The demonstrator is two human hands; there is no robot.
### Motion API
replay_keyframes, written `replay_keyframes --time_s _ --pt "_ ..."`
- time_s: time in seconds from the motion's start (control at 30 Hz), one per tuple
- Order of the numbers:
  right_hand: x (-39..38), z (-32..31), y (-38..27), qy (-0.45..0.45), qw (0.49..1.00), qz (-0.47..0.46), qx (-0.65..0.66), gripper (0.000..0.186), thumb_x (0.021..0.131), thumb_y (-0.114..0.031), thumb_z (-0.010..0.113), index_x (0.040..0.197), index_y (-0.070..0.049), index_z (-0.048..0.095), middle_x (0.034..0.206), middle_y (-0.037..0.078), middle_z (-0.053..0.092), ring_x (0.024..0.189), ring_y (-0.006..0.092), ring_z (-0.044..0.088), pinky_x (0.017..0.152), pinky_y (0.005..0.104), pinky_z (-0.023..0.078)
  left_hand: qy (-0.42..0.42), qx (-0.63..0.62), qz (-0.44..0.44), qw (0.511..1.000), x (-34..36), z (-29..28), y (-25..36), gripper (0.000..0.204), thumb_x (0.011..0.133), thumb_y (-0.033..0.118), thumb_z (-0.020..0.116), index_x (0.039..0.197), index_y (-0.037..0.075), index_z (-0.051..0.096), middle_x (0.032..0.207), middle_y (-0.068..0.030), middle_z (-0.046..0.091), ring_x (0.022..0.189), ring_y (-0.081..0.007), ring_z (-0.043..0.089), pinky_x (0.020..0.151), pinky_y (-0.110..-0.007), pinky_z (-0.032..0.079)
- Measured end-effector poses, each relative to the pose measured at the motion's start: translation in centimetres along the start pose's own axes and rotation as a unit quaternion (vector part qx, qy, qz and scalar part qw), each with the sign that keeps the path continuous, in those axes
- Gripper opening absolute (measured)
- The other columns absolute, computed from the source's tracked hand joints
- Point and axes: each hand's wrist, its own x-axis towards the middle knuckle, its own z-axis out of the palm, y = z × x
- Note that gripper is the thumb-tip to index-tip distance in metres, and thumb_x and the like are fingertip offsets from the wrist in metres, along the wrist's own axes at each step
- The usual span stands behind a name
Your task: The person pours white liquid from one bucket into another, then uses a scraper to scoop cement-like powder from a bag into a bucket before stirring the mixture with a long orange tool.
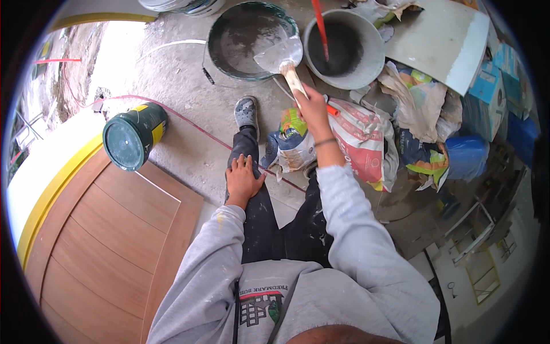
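Note:
My right hand (313,112) is closed around the wooden handle of a wide-bladed trowel (277,56). Its whitish, mortar-smeared blade is over the right rim of a round dark green tub (213,47). Grey residue coats the inside of that tub. Just right of the blade stands a grey bucket (373,53) with dark grey contents and an orange-red rod (321,28) leaning in it. My left hand (244,179) lies on my left leg near the knee, fingers spread, holding nothing. An orange bar end (333,110) shows beside my right hand.
Red-and-white sacks (361,137) and crumpled bags (415,94) lie on the right, below a pale board (444,37). A green lidded bucket (126,140) stands left, beside a wooden door panel (114,229). A thin red hose (189,119) crosses the concrete floor toward my feet.

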Motion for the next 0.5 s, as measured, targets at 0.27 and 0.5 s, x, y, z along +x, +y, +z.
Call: replay_keyframes --time_s 0.27,0.5 --pt "-21.3 -23.4 8.0 0.072 0.964 0.033 0.253 0.035 0.097 -0.025 0.060 0.124 -0.005 0.051 0.083 0.004 0.060 0.058 0.0092 0.054 0.049 0.0212 0.044 -0.016 0.088 0.005 0.996 -0.2 3.0 4.6 0.082 0.081 0.057 0.065 0.145 0.009 0.043 0.151 -0.0140 0.039 0.139 -0.0309 0.036 0.109 -0.050 0.033" --pt "-28.9 -39.4 13.7 0.278 0.914 -0.012 -0.296 0.029 0.089 -0.020 0.066 0.112 -0.002 0.063 0.095 0.015 0.068 0.080 0.0295 0.068 0.069 0.0400 0.053 -0.021 0.170 0.020 0.985 -0.4 4.9 8.8 0.083 0.081 0.060 0.063 0.143 0.009 0.044 0.150 -0.0145 0.041 0.138 -0.0307 0.038 0.108 -0.049 0.034"
